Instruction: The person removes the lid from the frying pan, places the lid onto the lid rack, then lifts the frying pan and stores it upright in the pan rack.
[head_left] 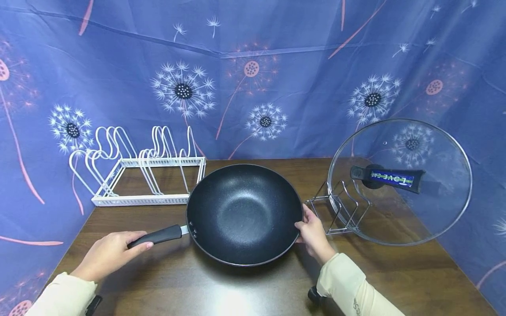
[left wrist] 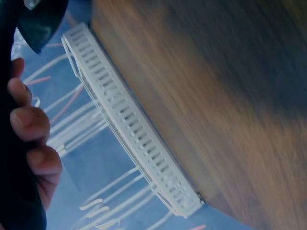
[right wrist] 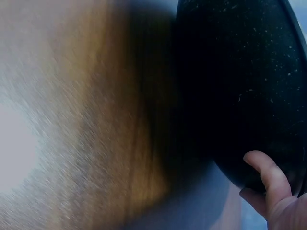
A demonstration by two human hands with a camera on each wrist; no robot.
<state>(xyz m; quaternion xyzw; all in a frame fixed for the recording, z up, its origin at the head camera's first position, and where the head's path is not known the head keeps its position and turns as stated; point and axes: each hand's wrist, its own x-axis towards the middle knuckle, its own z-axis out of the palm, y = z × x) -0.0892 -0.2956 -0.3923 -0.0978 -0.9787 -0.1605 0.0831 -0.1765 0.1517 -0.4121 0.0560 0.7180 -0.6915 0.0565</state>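
A black wok [head_left: 245, 215] with a dark non-stick inside is held over the wooden table, its shadow falling below it. My left hand [head_left: 114, 252] grips its black handle [head_left: 158, 237], fingers curled round it in the left wrist view. At the opposite side my right hand [head_left: 314, 232] pinches the rim, thumb on the inner edge and fingers underneath. In the right wrist view the speckled outer side of the wok [right wrist: 244, 91] shows, with fingers [right wrist: 271, 175] against it.
Behind on the left stands a white wire rack [head_left: 142, 199] with upright loops. At right a small chrome rack [head_left: 336, 230] holds a large glass lid [head_left: 435, 210] upright, its dark handle [head_left: 395, 177] facing me. A blue dandelion-print curtain [head_left: 308, 79] hangs behind the table [head_left: 158, 281].
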